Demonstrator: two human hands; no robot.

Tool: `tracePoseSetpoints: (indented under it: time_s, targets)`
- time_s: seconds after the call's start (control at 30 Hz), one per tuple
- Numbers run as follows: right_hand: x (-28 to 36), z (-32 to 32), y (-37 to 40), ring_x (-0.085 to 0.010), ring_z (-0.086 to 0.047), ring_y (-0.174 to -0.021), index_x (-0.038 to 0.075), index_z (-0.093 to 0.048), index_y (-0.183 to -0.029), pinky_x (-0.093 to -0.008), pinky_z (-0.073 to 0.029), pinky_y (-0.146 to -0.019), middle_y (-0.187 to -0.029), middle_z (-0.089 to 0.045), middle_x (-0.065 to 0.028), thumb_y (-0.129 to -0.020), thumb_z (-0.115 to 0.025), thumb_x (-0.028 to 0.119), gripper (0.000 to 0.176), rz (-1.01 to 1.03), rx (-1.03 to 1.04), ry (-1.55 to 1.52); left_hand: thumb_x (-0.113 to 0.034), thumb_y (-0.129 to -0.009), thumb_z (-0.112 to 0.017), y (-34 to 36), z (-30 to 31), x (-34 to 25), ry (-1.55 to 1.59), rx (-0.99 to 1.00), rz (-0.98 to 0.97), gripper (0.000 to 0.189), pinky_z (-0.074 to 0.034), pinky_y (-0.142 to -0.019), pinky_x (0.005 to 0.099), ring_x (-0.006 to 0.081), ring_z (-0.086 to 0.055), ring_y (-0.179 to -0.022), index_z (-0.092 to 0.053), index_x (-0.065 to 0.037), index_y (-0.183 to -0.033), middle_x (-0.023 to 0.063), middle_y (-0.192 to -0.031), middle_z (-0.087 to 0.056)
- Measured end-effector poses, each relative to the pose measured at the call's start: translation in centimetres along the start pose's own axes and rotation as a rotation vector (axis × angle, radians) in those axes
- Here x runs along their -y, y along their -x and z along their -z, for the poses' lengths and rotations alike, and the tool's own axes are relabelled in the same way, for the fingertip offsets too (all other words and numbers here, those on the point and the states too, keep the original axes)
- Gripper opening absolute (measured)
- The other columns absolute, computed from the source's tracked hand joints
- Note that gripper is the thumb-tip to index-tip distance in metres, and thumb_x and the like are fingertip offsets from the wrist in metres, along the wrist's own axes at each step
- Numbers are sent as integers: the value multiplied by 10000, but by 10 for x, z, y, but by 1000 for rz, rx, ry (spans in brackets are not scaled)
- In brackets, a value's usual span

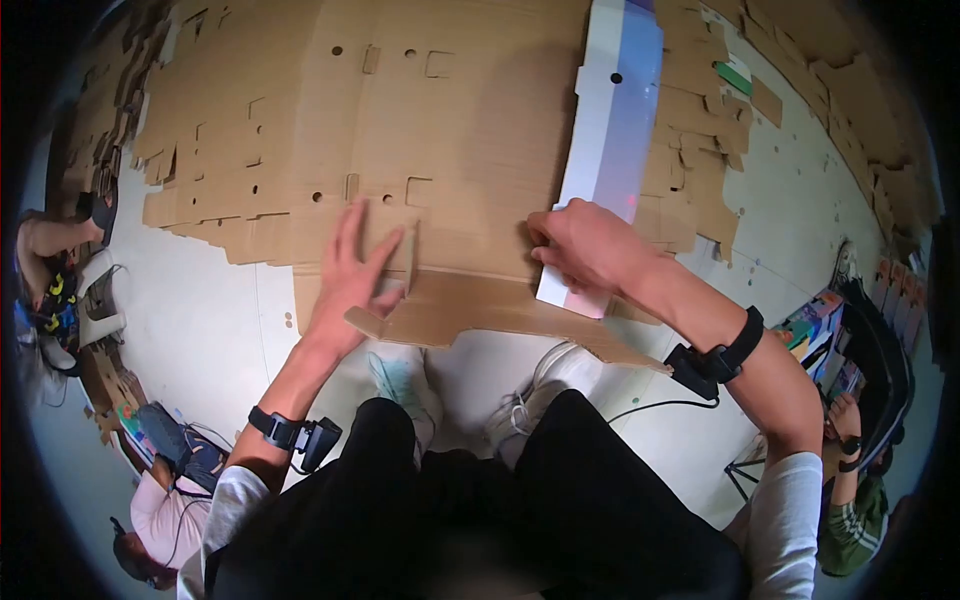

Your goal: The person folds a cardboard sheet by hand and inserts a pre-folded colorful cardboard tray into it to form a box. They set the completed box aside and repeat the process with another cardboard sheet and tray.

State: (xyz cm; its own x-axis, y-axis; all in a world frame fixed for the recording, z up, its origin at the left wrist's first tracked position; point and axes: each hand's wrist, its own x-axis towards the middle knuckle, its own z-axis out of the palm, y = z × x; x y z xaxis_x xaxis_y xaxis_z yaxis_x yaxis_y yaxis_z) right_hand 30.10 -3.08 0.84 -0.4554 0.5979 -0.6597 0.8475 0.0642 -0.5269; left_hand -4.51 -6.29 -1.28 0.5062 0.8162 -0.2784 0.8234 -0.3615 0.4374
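Observation:
A large flat cardboard sheet (pixel 470 130) with punched holes and slots lies in front of me. Along its right side a flap (pixel 600 140) is folded over, its white, blue and pink printed face showing. At the near edge a brown front flap (pixel 480 305) is bent up from the sheet. My left hand (pixel 355 275) rests at the sheet's near left part, fingers spread, beside a small upright tab (pixel 411 255). My right hand (pixel 590 245) lies over the near end of the printed flap, fingers curled around its inner edge; the fingertips are partly hidden.
More flattened cardboard (pixel 220 130) lies under and beside the sheet. A green piece (pixel 733 78) sits at the upper right. Cardboard stacks (pixel 850 100) line the far right. Other people are at the left (pixel 165 520) and right (pixel 855 520) edges. My shoes (pixel 405 385) stand close to the front flap.

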Motion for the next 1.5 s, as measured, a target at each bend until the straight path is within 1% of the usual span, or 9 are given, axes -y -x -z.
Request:
tracePoseSetpoints:
  time_s: [0.33,0.5,0.73,0.8,0.87,1.1,1.2,1.3,1.5]
  targets:
    - [-11,-7,64,-356,-642,-1177,34,-691,-1312,-438,-534,-1034,-1335,-666,-160,-934,-720,129,391,229,-101,-20,-77,-984,-633,59,35,50,636,62,769,646,-487,-1117,388,298,-525,-1377,-523,-297,-1581,165,-1598,-348]
    - [-27,-11,85,-354,-448,-1478,211,-671,-1419,-487,-405,-1215,-1628,-476,-107,-856,-804,239,580,228,-381,461,31,-930,-540,34,74,46,1749,-88,833,645,-547,-1084,328,228,-675,-1164,-498,-45,-1569,145,-1597,-472]
    - [-30,-36,91,-364,-582,-1283,333,-551,-1563,-475,-485,-1098,-1702,-359,-156,-872,-795,366,733,-108,-512,437,-29,-962,-670,0,85,4,345,159,472,768,-538,-1023,344,219,-663,-1216,-410,-203,-1664,134,-1639,-474]
    - [-35,-37,88,-338,-618,-1174,313,-561,-1556,-462,-498,-1056,-1699,-364,-162,-881,-790,376,716,-61,-518,448,-145,-979,-711,0,80,2,135,16,261,771,-572,-902,388,261,-730,-947,-388,-208,-1677,172,-1327,-704]
    - [-38,-36,86,-319,-639,-1104,294,-571,-1548,-453,-505,-1028,-1690,-375,-164,-886,-787,380,701,-31,-506,463,-137,-960,-708,-18,108,-39,134,130,397,778,-595,-822,395,295,-747,-816,-399,-200,-1671,190,-1128,-775]
    - [-33,-28,90,-307,-650,-1096,172,-638,-1406,-456,-509,-1013,-1597,-460,-159,-893,-794,320,556,-3,-479,415,-181,-906,-735,-48,86,-64,60,298,-274,407,-573,-716,420,335,-674,-709,-729,-51,-1291,161,-806,-701]
    - [-29,-28,89,-308,-657,-1098,119,-647,-1311,-460,-518,-1007,-1560,-486,-160,-890,-802,264,472,5,-501,372,-246,-997,-666,-67,36,-54,413,236,-453,210,-532,-706,456,337,-666,-806,-678,-49,-1071,164,-891,-681]
    - [-25,-22,92,-320,-666,-1116,95,-640,-1269,-463,-543,-1005,-1541,-501,-153,-886,-807,201,431,-19,-491,280,-213,-1022,-671,-81,65,-109,390,738,233,178,-514,-814,449,331,-640,-1010,-672,-66,-1122,155,-1121,-666]
    - [-32,-17,100,-367,-662,-1211,84,-632,-1269,-467,-574,-1047,-1561,-498,-113,-909,-774,99,388,-39,-454,43,-113,-941,-740,-42,52,-58,-31,244,-552,465,-499,-1085,413,287,-580,-1323,-654,-171,-1394,41,-1442,-622]
